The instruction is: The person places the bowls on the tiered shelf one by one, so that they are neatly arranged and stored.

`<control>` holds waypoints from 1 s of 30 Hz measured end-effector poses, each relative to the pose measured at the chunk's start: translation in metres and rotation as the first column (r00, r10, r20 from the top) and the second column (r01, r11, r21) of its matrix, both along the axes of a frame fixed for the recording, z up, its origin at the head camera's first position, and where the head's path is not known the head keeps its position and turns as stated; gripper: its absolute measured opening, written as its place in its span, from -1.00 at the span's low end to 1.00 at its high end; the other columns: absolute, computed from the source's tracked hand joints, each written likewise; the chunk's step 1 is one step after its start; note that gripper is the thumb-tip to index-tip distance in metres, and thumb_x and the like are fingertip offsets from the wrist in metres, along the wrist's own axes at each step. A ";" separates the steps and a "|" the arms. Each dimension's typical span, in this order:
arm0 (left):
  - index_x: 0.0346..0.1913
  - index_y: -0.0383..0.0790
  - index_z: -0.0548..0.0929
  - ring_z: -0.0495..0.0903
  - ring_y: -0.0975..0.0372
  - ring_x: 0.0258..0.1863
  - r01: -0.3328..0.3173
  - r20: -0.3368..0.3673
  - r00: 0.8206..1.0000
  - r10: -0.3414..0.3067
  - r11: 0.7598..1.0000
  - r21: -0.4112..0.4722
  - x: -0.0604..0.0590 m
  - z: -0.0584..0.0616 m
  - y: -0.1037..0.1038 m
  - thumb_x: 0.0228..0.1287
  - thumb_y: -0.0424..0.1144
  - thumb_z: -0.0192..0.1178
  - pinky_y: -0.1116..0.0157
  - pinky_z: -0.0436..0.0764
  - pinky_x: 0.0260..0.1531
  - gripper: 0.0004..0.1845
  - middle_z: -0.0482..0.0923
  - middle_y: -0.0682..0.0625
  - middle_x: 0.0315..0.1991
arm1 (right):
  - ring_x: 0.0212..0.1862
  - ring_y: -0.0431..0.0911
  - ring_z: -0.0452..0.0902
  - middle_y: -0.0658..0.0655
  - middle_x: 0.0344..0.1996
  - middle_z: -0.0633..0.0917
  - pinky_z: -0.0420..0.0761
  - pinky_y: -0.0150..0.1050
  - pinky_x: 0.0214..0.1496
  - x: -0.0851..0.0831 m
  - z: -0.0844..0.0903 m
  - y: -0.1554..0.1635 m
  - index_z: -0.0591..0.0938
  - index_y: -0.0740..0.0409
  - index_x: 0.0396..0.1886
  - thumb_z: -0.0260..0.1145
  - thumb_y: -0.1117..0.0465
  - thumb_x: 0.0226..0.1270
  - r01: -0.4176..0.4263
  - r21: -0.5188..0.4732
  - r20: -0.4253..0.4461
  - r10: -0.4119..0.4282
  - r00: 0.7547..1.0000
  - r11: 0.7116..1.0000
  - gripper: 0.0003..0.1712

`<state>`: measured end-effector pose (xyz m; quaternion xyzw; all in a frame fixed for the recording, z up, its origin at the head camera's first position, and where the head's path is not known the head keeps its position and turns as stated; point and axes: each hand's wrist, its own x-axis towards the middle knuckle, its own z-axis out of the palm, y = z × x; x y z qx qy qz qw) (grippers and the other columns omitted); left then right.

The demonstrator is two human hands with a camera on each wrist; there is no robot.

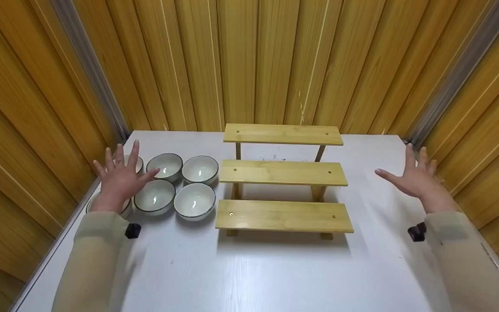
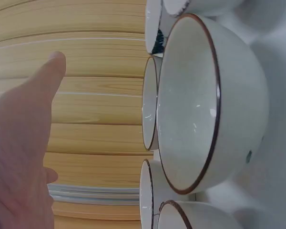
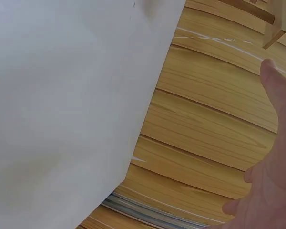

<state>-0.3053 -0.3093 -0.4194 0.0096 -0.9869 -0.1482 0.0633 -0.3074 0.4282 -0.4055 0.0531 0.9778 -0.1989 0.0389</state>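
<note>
The left hand (image 1: 121, 177) is held spread, fingers straight, over a cluster of white bowls (image 1: 194, 201) with dark rims at the left side of the white table (image 1: 249, 268); nothing is gripped. The bowls are set close together in two rows, just left of a three-tier bamboo stand (image 1: 282, 173). The right hand (image 1: 414, 179) is likewise held spread and empty, near the table's right edge, well apart from the stand.

left hand (image 1: 120, 177): bare, 0 rings | right hand (image 1: 414, 177): bare, 0 rings | sleeves (image 1: 93, 255): 2, long, pale beige, loose, reached the wrists | wrist mounts (image 1: 133, 230): 2 small black blocks, 1 at each cuff
</note>
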 end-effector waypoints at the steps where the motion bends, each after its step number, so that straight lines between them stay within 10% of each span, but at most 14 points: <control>1: 0.66 0.06 -0.44 -0.58 -0.43 0.55 -0.012 0.006 1.000 0.012 0.999 0.030 0.003 0.000 -0.003 0.31 0.60 -0.15 -0.56 -0.63 0.33 0.16 -0.46 -0.49 0.61 | 0.41 0.71 -0.70 0.50 0.48 -0.70 -0.34 0.83 0.22 0.001 0.000 0.000 -0.70 0.12 0.53 0.07 -0.61 0.29 -0.004 -0.019 0.003 0.004 1.000 1.000 0.50; 9: 0.62 -0.01 -0.57 -0.60 -0.51 0.50 -0.165 0.052 0.986 0.157 0.959 0.230 0.027 -0.005 -0.037 0.31 0.59 -0.15 -0.58 -0.51 0.36 0.22 -0.46 -0.58 0.57 | 0.51 0.66 -0.41 0.58 0.55 -0.47 -0.09 0.69 0.43 0.011 -0.006 -0.008 -0.57 0.24 0.58 -0.01 -0.42 0.50 -0.066 -0.219 -0.022 0.063 0.998 0.974 0.28; 15: 0.62 -0.07 -0.55 -0.39 -0.51 0.53 -0.318 0.090 0.948 0.306 0.878 0.359 0.050 -0.020 -0.064 0.39 0.53 -0.20 -0.54 -0.21 0.46 0.15 -0.39 -0.53 0.60 | 0.54 0.59 -0.18 0.47 0.61 -0.41 0.20 0.61 0.42 0.024 -0.016 -0.020 -0.51 0.08 0.63 -0.05 -0.33 0.59 -0.044 -0.516 0.028 0.069 0.997 0.855 0.12; 23: 0.65 -0.15 -0.45 -0.17 -0.33 0.61 -0.509 0.196 0.844 0.498 0.633 0.583 0.077 -0.047 -0.082 0.48 0.41 -0.23 -0.33 0.02 0.58 0.05 -0.37 -0.39 0.65 | 0.31 -0.07 0.59 0.33 0.65 0.02 0.76 -0.05 0.19 0.043 -0.031 -0.037 -0.16 -0.02 0.71 0.06 -0.23 0.60 0.019 -0.780 0.078 0.067 0.995 0.626 -0.05; 30: 0.68 -0.07 -0.35 -0.08 -0.17 0.65 -0.525 0.347 0.810 0.472 0.321 0.788 0.089 -0.069 -0.077 0.46 0.43 -0.22 -0.16 0.16 0.60 0.02 -0.29 -0.25 0.69 | 0.15 -0.22 0.67 -0.28 0.17 0.61 0.76 -0.15 0.15 0.060 -0.051 -0.055 0.27 -0.26 0.43 0.05 0.01 0.68 0.047 -0.940 0.118 0.191 0.975 0.338 -0.56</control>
